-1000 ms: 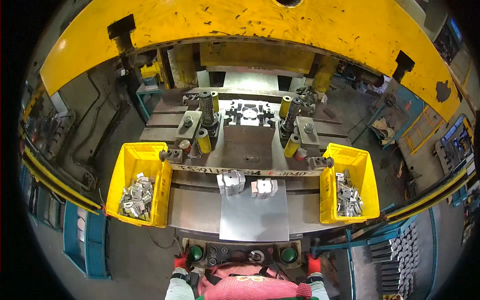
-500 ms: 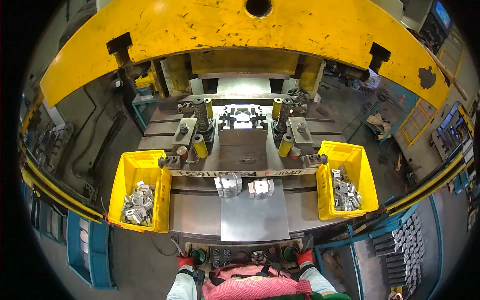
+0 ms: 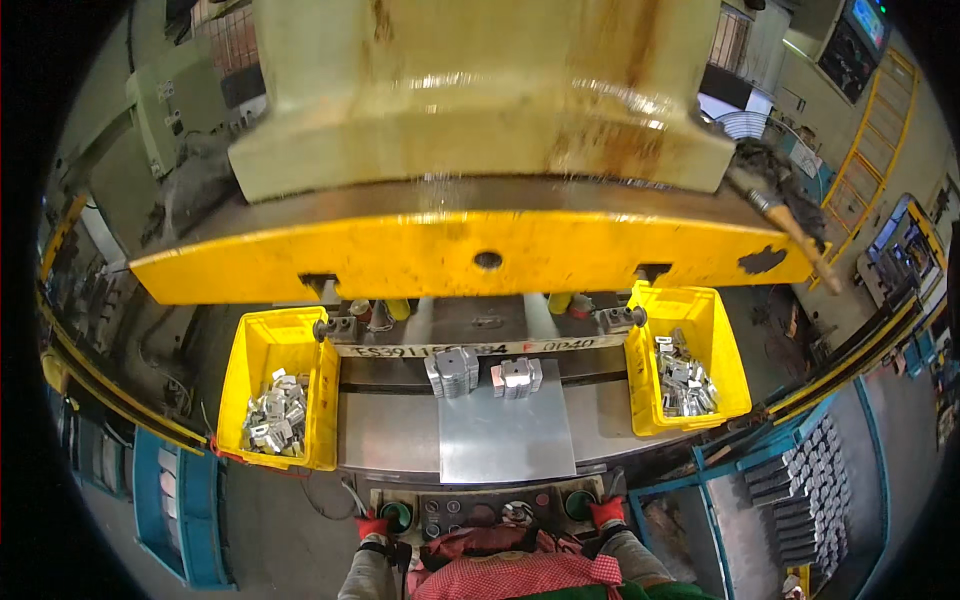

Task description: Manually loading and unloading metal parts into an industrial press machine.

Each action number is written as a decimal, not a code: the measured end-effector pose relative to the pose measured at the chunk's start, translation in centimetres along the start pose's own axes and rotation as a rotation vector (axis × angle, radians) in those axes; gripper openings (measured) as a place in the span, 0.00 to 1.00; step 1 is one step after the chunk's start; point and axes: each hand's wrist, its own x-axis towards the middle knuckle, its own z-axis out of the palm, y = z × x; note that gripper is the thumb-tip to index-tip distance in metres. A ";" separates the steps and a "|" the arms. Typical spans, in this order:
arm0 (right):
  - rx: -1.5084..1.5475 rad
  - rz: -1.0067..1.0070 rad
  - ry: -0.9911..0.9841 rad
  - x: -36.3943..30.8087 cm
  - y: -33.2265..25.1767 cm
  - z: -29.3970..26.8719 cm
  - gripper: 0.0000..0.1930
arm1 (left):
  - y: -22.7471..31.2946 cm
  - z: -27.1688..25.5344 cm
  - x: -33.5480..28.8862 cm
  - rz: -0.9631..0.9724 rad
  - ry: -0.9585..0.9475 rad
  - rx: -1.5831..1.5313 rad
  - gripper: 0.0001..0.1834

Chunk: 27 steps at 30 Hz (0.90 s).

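Note:
My left hand [image 3: 373,524], in a red glove, is at the left green-rimmed button cup [image 3: 398,515] of the control panel [image 3: 478,508]. At the panel's other end, my right hand [image 3: 607,513], also red-gloved, touches or nearly touches the right green-rimmed cup [image 3: 580,505]. The fingers of both hands are too small and hidden to read. Beyond the panel, two stacks of formed metal parts, a left stack [image 3: 453,372] and a right stack [image 3: 517,378], stand on a bare metal sheet [image 3: 507,440]. The yellow press ram [image 3: 400,258] is low and hides most of the die [image 3: 485,322].
Yellow bins flank the press bed, the left bin [image 3: 327,400] and the right bin [image 3: 735,385], each holding small metal pieces. A blue rack [image 3: 710,510] with rows of metal parts stands at the lower right. A blue stand [image 3: 205,500] is at the lower left.
The yellow ram has come down over the die, covering its middle and guide posts. Both hands have stayed at the cups, and the stacks have not moved on the sheet.

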 end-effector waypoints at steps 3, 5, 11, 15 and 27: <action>-0.023 0.002 -0.026 1.0 0.6 0.5 0.40 | 1.0 -0.2 -0.6 -0.060 0.037 0.072 0.61; 0.009 -0.008 -0.023 1.5 1.6 0.8 0.39 | 2.2 -0.3 -1.6 -0.060 -0.058 0.039 0.61; 0.120 -0.053 -0.043 -0.4 -0.5 -0.6 0.43 | 2.2 -1.1 -1.6 -0.057 -0.048 0.124 0.36; 0.646 0.011 -0.036 -1.6 -1.6 -3.2 0.22 | -2.5 -2.2 -4.4 -0.298 -0.045 -0.632 0.25; 1.075 -0.632 0.015 -4.9 -26.1 -16.6 0.24 | 32.1 -5.7 -21.3 0.519 -0.455 -0.978 0.17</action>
